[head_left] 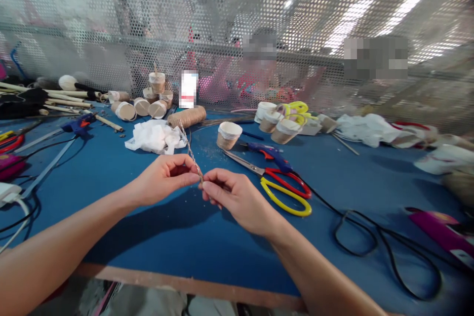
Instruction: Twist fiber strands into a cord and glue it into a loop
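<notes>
Both hands are over the blue table, close together near the middle. The left hand pinches a thin string between its thumb and finger. The right hand pinches the same string just beside it, also with thumb and finger, so both grips are small and tight. The string looks twisted, and it sticks up from the fingertips, leaning left, toward a fat brown roll. The lower end is hidden by the fingers, so I cannot tell where it stops. Left of the string, a crumpled white cloth lies in front of the roll. Past the right hand stands a cup, white on top and brown below. The scissors lie to the right of the right hand, with one red handle and one yellow handle, and their blades point toward the cup. A blue glue gun lies just behind them. More cups stand farther back on the right, and others lie in a pile at the back left, near some sticks. Behind everything is a wall full of little holes.
</notes>
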Demonstrator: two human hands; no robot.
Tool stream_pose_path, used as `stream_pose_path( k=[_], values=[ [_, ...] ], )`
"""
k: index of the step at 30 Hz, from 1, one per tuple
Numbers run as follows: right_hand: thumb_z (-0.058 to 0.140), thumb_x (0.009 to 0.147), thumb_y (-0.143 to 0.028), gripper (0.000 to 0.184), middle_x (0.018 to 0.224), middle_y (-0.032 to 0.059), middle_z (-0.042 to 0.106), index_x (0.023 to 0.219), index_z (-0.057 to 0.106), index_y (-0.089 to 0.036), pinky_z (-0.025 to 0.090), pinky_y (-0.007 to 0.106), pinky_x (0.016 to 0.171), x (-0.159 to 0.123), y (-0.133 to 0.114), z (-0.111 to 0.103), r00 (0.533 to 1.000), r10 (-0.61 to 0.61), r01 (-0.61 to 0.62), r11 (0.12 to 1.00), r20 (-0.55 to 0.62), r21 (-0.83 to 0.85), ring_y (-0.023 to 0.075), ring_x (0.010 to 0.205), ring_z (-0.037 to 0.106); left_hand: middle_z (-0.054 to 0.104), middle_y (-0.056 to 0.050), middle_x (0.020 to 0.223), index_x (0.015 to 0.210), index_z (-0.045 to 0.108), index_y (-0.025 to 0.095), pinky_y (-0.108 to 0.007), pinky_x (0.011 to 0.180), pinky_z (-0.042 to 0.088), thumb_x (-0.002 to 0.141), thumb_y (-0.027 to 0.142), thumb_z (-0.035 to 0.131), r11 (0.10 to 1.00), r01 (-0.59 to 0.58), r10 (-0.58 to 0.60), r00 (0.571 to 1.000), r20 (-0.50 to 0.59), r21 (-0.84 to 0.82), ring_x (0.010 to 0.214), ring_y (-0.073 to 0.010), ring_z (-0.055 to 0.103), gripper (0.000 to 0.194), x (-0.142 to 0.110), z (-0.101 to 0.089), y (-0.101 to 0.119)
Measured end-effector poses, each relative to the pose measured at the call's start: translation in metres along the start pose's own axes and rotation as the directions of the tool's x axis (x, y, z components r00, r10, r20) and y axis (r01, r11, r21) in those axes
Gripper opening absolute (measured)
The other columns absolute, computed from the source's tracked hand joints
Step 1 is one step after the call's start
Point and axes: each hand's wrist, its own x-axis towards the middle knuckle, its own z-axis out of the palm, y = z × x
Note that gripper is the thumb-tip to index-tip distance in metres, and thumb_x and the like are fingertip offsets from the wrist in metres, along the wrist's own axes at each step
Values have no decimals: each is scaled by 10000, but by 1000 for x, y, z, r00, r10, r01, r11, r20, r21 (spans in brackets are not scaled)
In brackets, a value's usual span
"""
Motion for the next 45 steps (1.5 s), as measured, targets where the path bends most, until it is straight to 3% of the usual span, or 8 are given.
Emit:
stream_pose_path(
  k=[5,11,14,18,24,36,41,45],
  values=[
    [482,829,-321,186,654,0,565,761,542,-158,387,205,507,1,1,-2,997,30,-34,998,65,52,77,542,466,554,26,658,674,539,140,-210,594,395,703,222,608,999,24,-24,1000,-5,-24,602,-78,485,111,-1,2,0],
    [618,734,-275,125,636,-12,551,713,545,-176,395,228,532,3,7,8,962,-102,32,963,-252,-267,99,562,460,481,49,599,657,513,144,-199,533,343,714,251,589,998,66,-63,988,-141,18,542,-65,410,143,0,11,-6],
    [575,764,-216,106,620,-11,560,674,532,-181,387,228,530,3,10,11,943,-198,82,918,-269,-389,102,552,468,505,32,618,660,524,146,-215,553,359,704,262,590,997,56,-50,992,-119,45,577,-84,438,141,1,12,-7],
    [537,793,-198,96,626,-8,570,700,542,-178,390,229,539,2,8,8,949,-223,107,892,-221,-439,107,556,490,542,17,652,689,561,139,-228,586,380,707,242,592,996,22,-16,997,-70,91,610,-95,469,109,2,7,-7],
    [494,827,-204,119,630,-12,550,727,551,-171,388,232,570,2,5,5,960,-206,110,900,-189,-421,110,578,489,564,14,673,707,572,136,-232,609,400,706,239,604,997,52,-47,996,-78,64,627,-96,492,108,2,4,-6],
    [468,842,-254,143,667,-1,580,760,546,-168,418,218,545,2,5,4,994,-60,50,993,-90,-111,95,573,501,612,9,687,714,571,148,-251,660,445,722,258,610,999,33,-33,998,-47,0,662,-112,563,117,1,3,-5],
    [587,756,-242,81,659,-5,580,729,554,-174,420,228,550,4,9,8,959,-109,44,969,-261,-242,105,579,496,584,11,681,693,570,140,-247,647,435,704,261,616,998,52,-48,991,-125,30,644,-105,525,130,1,7,-7],
    [530,796,-223,96,632,-7,574,719,561,-173,417,234,561,3,8,8,961,-146,67,948,-237,-311,108,577,498,586,7,685,703,580,140,-246,641,437,696,242,618,999,30,-26,994,-108,41,650,-109,524,109,1,6,-6]
  ],
)
